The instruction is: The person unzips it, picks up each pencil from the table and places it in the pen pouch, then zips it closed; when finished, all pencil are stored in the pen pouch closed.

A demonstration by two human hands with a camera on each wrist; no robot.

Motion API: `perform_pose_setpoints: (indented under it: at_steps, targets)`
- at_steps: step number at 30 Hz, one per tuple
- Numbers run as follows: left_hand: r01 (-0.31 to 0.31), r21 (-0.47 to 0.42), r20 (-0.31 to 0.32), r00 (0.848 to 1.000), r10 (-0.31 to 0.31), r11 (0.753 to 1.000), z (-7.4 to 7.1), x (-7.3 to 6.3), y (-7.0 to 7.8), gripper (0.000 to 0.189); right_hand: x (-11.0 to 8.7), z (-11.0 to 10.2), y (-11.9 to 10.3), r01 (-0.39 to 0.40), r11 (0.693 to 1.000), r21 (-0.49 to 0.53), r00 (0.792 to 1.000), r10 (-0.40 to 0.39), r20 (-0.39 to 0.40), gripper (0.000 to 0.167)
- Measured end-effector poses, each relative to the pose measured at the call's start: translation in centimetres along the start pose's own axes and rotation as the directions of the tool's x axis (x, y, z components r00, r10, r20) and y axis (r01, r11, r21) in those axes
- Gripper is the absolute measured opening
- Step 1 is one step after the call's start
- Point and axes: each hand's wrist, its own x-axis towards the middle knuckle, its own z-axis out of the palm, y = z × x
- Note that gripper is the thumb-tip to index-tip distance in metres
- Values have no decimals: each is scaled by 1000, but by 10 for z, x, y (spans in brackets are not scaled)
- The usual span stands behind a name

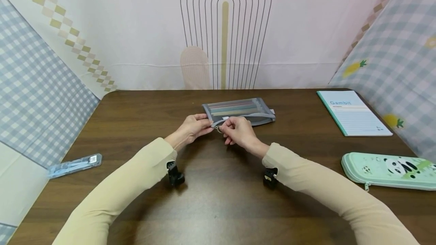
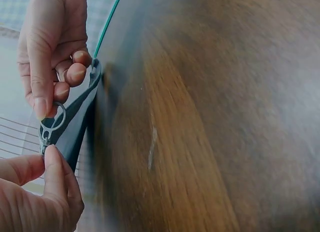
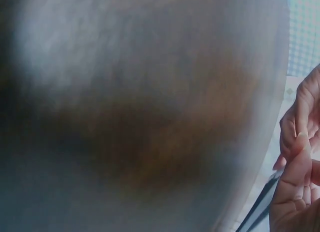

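Observation:
A grey mesh zip pouch (image 1: 235, 106) with several coloured sticks, like pencils, inside lies at the back middle of the table. My left hand (image 1: 195, 127) pinches its near left corner, by the zip slider. With thumb and index finger, my right hand (image 1: 239, 131) holds the metal ring (image 2: 64, 118) of the zip pull, which sits at the left end of the zip. The pouch's two edges look parted toward the right. In the right wrist view, only part of both hands and a strip of the pouch (image 3: 261, 204) show at the right edge.
On the brown table (image 1: 218, 207), a pale notebook (image 1: 354, 114) lies at the back right. A green panda pencil case (image 1: 391, 171) is nearer on the right. At the left edge lies a clear blue case (image 1: 75, 165). Curtains enclose the back and sides.

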Motion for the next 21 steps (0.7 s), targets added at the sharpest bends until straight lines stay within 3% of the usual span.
perform_pose_setpoints:
  at_steps: [21]
  targets:
    - [-1,21,-22,1000,2,1000,-13,-2,2,55,4,-58,30,-100,991,86,992,106,-70,19]
